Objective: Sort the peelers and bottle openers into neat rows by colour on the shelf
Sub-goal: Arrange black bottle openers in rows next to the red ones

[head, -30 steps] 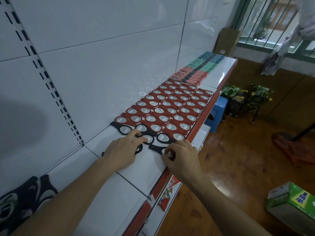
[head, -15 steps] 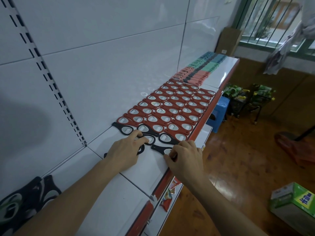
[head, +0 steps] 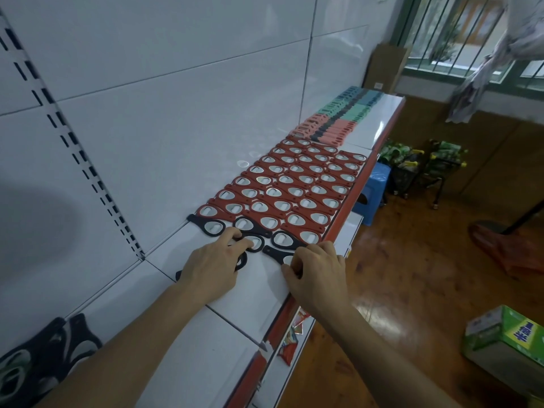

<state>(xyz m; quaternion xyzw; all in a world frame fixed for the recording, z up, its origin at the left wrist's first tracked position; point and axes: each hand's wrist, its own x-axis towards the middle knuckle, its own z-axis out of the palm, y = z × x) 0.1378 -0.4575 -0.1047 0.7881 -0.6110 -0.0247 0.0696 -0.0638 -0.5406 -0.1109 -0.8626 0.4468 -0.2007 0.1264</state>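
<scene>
While the left hand (head: 213,265) presses flat on one black plastic bottle opener (head: 258,242), the right hand (head: 319,270) pinches the next black opener (head: 273,252).

- Shelf (head: 256,295): runs along the wall at left.
- Openers (head: 294,189): rows across mid-shelf, wall to front edge.
- Peelers (head: 338,122): behind the openers, at the far end.
- Left hand (head: 212,266): before the rows, lying on a loose opener (head: 242,260).
- Right hand (head: 318,272): at the front edge, pinching the end opener (head: 276,254).
- Stool (head: 371,189): on the floor, right of the shelf.

green box (head: 507,344), Chinese lettering, unreadable
</scene>
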